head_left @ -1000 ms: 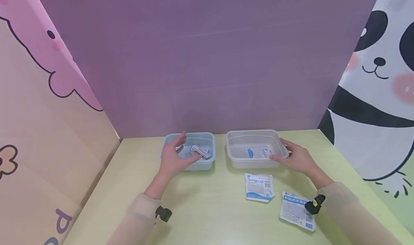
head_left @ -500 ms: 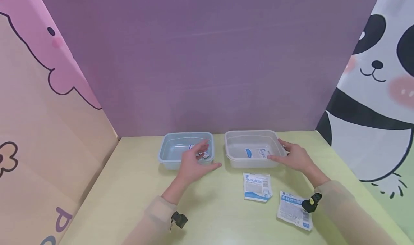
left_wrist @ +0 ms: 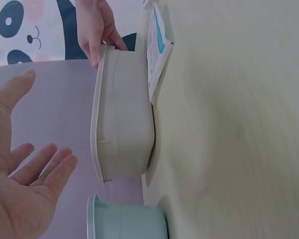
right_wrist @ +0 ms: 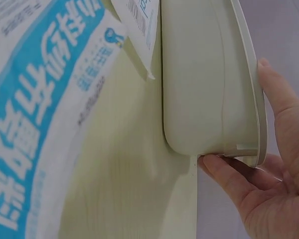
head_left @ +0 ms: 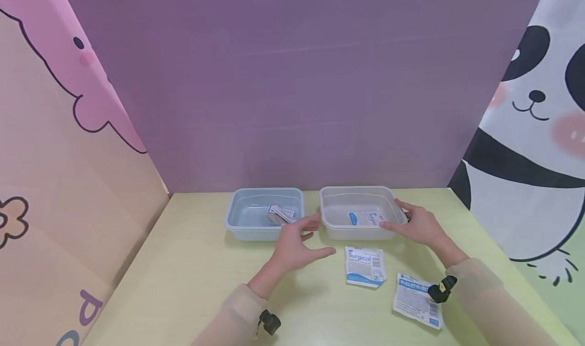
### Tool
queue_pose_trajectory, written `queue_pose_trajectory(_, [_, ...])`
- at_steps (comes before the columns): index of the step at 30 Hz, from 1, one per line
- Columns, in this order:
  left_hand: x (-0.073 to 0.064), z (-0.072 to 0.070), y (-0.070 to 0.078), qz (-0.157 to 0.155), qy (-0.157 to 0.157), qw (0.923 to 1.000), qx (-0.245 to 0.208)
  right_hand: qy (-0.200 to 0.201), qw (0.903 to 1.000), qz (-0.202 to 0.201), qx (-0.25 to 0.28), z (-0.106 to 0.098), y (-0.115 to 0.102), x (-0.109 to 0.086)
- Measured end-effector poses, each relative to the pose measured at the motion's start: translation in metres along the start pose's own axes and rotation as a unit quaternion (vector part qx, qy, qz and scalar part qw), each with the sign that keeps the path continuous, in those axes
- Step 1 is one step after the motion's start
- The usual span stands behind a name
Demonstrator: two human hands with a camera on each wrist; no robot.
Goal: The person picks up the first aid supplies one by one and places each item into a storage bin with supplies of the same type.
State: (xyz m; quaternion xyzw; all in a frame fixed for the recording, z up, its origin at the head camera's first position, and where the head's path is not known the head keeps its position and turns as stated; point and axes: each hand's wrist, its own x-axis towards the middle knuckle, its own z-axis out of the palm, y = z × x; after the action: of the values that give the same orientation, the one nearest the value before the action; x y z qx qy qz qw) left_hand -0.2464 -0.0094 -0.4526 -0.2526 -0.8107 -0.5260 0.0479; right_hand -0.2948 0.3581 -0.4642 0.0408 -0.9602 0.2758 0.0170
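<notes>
My right hand (head_left: 420, 226) grips the right end of a white plastic box (head_left: 343, 233). In the right wrist view its thumb (right_wrist: 276, 84) lies at the rim and the fingers press the outer end wall from below the rim. My left hand (head_left: 292, 247) is held above the table with fingers spread and nothing in them, near the white box's left front corner. Inside the white box lies a packet lettered "Surgical" (head_left: 363, 218). To its left stands a light blue plastic box (head_left: 251, 232) with several small narrow packets (head_left: 282, 214) in it.
In front of the white box lies another "Surgical" packet (head_left: 364, 270) on the pale yellow table (head_left: 183, 264). A larger white and blue packet (head_left: 413, 300) lies nearer, partly under the right wrist camera. A purple panel (head_left: 292, 107) rises behind the boxes.
My left hand has moved right, from over the light blue box to in front of the gap beside the white box. My right hand keeps its grip; the boxes stay in place.
</notes>
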Motion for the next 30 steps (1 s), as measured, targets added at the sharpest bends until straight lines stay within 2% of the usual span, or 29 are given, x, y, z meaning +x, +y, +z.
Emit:
queue_pose_trajectory(6, [-0.002, 0.014, 0.004, 0.001, -0.017, 0.9998, -0.012, -0.002, 1.0, 0.0, -0.001, -0.001, 0.0, 0.001])
queue_pose_trajectory(12, [-0.002, 0.031, 0.006, 0.006, -0.031, 0.9995, 0.002, 0.001, 1.0, 0.001, -0.001, -0.002, -0.001, -0.001])
queue_pose_trajectory(21, [-0.005, 0.059, 0.005, 0.011, -0.074, 0.9971, -0.013, -0.002, 1.0, -0.001, -0.005, -0.001, 0.002, -0.003])
queue_pose_trajectory(30, [-0.011, 0.067, 0.002, -0.012, -0.113, 0.9934, -0.017, 0.003, 0.9999, -0.008, -0.008, -0.001, -0.001, -0.001])
